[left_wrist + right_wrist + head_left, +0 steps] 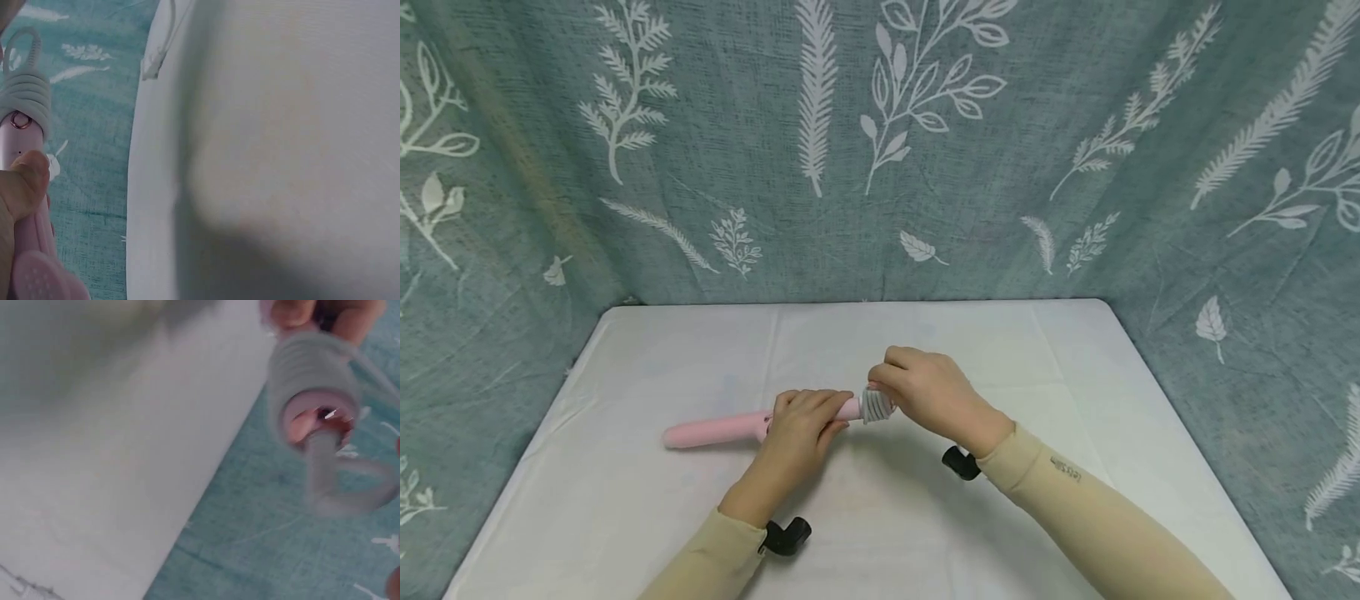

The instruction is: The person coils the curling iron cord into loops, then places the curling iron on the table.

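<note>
A pink curling iron [715, 430] is held above the white table, its barrel toward the left. My left hand [805, 425] grips it by the handle, the thumb [31, 172] lying along the side near a small ring-edged button. The dotted clamp lever [44, 278] shows below that thumb. Grey power cord [877, 405] is wound in several turns around the handle's end. At that end my right hand [932, 396] pinches the cord with curled fingers. In the right wrist view, a cord loop [359, 503] leaves the handle's rose-gold end, and fingertips just show at the right edge.
A white cloth covers the table [1000, 517]. Behind it and at both sides hangs a green curtain [737, 100] with white leaf patterns. Black wrist cameras [788, 537] stick out from both sleeves, close over the table.
</note>
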The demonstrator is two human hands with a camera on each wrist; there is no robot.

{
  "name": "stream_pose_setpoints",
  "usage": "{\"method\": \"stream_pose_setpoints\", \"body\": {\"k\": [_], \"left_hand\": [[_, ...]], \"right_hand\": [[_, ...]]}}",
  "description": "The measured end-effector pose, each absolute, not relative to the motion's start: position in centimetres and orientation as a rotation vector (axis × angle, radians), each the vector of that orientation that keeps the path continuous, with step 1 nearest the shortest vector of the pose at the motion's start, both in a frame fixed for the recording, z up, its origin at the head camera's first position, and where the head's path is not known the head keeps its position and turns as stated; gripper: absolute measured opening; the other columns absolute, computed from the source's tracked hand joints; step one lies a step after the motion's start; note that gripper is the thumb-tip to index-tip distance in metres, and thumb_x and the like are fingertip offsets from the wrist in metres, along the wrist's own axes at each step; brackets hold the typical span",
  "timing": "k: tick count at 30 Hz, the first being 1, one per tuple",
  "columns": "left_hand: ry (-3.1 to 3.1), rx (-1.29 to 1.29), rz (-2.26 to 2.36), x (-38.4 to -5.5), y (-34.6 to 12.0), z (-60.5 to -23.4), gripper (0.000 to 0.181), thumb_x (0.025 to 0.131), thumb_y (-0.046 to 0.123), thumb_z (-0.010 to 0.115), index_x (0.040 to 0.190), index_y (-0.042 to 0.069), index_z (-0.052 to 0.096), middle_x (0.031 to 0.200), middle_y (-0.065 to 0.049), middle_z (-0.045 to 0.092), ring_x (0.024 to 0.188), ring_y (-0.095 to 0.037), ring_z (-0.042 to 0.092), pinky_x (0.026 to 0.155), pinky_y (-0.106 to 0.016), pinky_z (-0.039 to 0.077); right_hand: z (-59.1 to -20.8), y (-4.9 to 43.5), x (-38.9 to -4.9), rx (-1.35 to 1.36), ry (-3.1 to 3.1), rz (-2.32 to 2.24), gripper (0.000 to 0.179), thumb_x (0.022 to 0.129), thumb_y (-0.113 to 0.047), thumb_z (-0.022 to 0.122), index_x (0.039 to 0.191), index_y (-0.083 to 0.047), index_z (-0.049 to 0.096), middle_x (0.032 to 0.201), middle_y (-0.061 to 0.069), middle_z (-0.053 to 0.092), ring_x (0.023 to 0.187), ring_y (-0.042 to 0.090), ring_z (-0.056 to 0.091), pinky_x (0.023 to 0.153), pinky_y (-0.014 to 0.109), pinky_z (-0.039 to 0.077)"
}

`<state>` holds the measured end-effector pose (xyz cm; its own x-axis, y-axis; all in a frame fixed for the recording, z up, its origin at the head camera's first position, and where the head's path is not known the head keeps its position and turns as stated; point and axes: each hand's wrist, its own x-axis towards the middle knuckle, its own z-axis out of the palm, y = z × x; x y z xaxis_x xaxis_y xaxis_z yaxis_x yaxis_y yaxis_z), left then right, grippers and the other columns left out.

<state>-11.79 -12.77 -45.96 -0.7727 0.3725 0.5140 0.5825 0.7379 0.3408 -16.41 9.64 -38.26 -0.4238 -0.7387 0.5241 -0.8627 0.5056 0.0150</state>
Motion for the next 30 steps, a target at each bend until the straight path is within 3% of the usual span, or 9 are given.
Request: {"method": "stream_pose_setpoints", "body": {"k": [10, 20, 30], "left_hand": [[-2.519, -0.874, -0.572, -10.9, -12.4, -45.8, 0.036, 0.084, 0.015, 0.075, 0.118, 0.01, 0.066, 0.11, -0.002, 0.067, 0.099, -0.022, 0.061, 0.086, -0.043, 0.038], [-2.433, -0.933, -0.595, -10.3, -11.9, -46.0, 0.037, 0.081, 0.018, 0.076, 0.116, 0.01, 0.067, 0.108, -0.001, 0.067, 0.097, -0.02, 0.061, 0.085, -0.042, 0.038], [-2.37, -0.889, -0.632, -10.3, -12.2, -45.4, 0.037, 0.085, 0.022, 0.07, 0.12, 0.01, 0.065, 0.109, -0.003, 0.067, 0.097, -0.022, 0.062, 0.086, -0.045, 0.037]], "right_hand": [[-39.0, 10.1, -17.7, 1.431, -2.169, 0.41, 0.014, 0.091, -0.03, 0.068, 0.086, -0.017, 0.068, 0.074, -0.007, 0.049, 0.059, 0.003, 0.041, 0.054, 0.015, 0.037], [-40.0, 10.7, -18.5, 1.419, -2.447, 0.638, 0.01, 0.093, -0.026, 0.065, 0.09, -0.02, 0.071, 0.078, -0.013, 0.053, 0.067, -0.001, 0.047, 0.064, 0.015, 0.042], [-42.1, 11.1, -19.3, 1.297, -2.518, 0.681, 0.017, 0.094, -0.033, 0.061, 0.09, -0.019, 0.071, 0.08, -0.012, 0.06, 0.07, 0.0, 0.053, 0.066, 0.02, 0.047]]}}
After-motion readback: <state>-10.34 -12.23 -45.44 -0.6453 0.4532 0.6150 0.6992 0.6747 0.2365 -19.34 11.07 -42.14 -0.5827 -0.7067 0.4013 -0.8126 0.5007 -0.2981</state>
